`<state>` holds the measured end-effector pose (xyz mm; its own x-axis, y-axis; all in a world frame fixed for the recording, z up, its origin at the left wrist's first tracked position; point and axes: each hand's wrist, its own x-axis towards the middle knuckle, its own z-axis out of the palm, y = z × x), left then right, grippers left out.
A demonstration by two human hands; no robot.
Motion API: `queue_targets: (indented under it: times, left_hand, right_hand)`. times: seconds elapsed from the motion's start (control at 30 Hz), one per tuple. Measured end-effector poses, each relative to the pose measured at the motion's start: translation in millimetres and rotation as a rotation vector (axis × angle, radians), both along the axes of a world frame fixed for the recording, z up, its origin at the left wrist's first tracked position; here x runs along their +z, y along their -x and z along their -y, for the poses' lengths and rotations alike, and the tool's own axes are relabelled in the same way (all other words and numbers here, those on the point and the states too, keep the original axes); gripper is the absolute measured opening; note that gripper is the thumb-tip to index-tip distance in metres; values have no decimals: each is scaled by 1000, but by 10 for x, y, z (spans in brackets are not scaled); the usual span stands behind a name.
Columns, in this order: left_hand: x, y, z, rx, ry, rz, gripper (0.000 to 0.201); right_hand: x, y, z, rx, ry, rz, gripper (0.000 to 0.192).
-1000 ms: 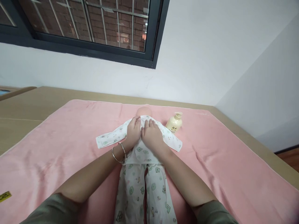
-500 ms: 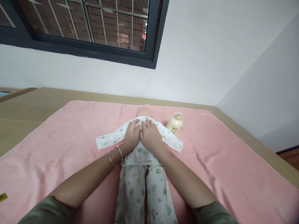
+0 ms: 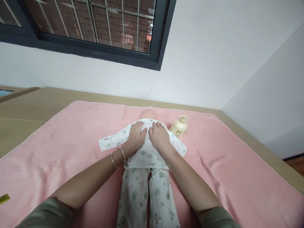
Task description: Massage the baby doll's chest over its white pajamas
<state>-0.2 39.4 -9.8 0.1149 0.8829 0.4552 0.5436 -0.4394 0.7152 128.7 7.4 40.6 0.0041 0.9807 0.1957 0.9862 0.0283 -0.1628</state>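
A baby doll (image 3: 148,114) lies on a pink blanket (image 3: 78,139), its rounded head pointing away from me. It wears a white printed long-sleeved top (image 3: 147,155) and matching white trousers (image 3: 135,193). My left hand (image 3: 137,135) rests flat on the upper left of the top, fingers stretched out, with two bangles (image 3: 118,157) at its wrist. On the upper right lies my right hand (image 3: 159,135), also flat with outstretched fingers. A small gap of cloth shows between the two hands. Neither hand grips anything.
A pale yellow pump bottle (image 3: 179,126) stands on the blanket right of the doll's shoulder. Behind the tan surface (image 3: 66,95) rise a white wall (image 3: 194,57) and a dark-framed window (image 3: 102,50). A yellow label (image 3: 4,199) lies at the left edge.
My hands have moved apart from the middle of the doll's top, left hand slightly leftward and right hand rightward. The view has shifted a little.
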Motion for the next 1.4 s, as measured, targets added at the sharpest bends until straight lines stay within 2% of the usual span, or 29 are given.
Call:
queue_targets:
  times: [0.1,0.2,0.3,0.4,0.47,0.6,0.77,0.83,0.93,1.07,1.13,1.27,1.33,1.4]
  left_hand:
    - [52,11,-66,-22,57,-33,44]
    - [95,-19,-37,2,121,-38,46]
    - [96,-98,146,30,84,-84,50]
    - [82,-175,368,3,-19,-155,51]
    - [82,-191,429,-18,-32,-191,53]
    - [100,-97,232,-20,48,-128,53]
    - [111,70,-111,-60,76,-36,44]
    - [99,61,-87,-37,36,-91,44]
    - [82,-31,114,28,-27,-238,47]
    - [114,-129,352,70,-71,-391,48]
    - [149,-109,341,67,-50,-408,48]
    - [184,10,148,-10,30,-386,47]
    - [171,32,91,-35,18,-386,49]
    - [147,2,116,-6,-2,-398,51]
  right_hand:
    - [-40,187,158,33,-45,86,57]
    - [-45,255,235,71,-32,112,58]
    - [-7,165,168,104,30,91,59]
    - [39,20,35,66,54,4,55]
    - [61,-28,-16,40,59,-34,54]
    - [81,72,88,37,95,7,56]
    - [74,280,322,174,42,29,55]
    - [59,276,297,158,0,-22,53]
    - [34,154,132,73,-57,-125,51]
    - [41,-15,-41,11,-40,-226,48]
    - [63,2,-7,25,-17,-199,50]
    - [97,200,212,83,17,-101,54]
    - [101,257,268,125,-4,-94,54]
    - [96,220,232,148,-22,-124,52]
